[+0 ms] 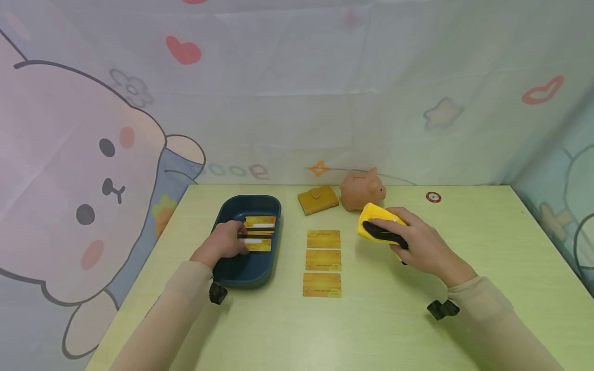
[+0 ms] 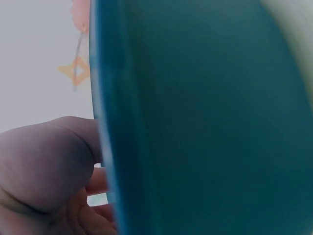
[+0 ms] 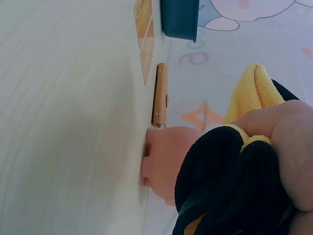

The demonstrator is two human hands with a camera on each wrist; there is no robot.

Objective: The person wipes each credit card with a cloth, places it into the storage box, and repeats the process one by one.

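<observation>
My left hand [image 1: 225, 240] reaches over the dark blue bin [image 1: 246, 273], its thumb and fingers pinching a yellow bank card [image 1: 259, 245] by its left end. Another yellow card [image 1: 261, 220] with a black stripe sits just beyond it. In the left wrist view the bin wall [image 2: 210, 117] hides the fingertips and the cards. Above the table my right hand [image 1: 424, 247] grips a bunched yellow and black cloth [image 1: 371, 210]. The cloth [image 3: 234, 166] shows its black side in the right wrist view.
Three yellow cards [image 1: 324, 260] lie in a column right of the bin. Behind them are a mustard card wallet [image 1: 318, 200] and a pink piggy bank [image 1: 359, 193]. A red and white poker chip [image 1: 433, 197] lies at the back right. A printed curtain [image 1: 297, 103] hangs behind the table.
</observation>
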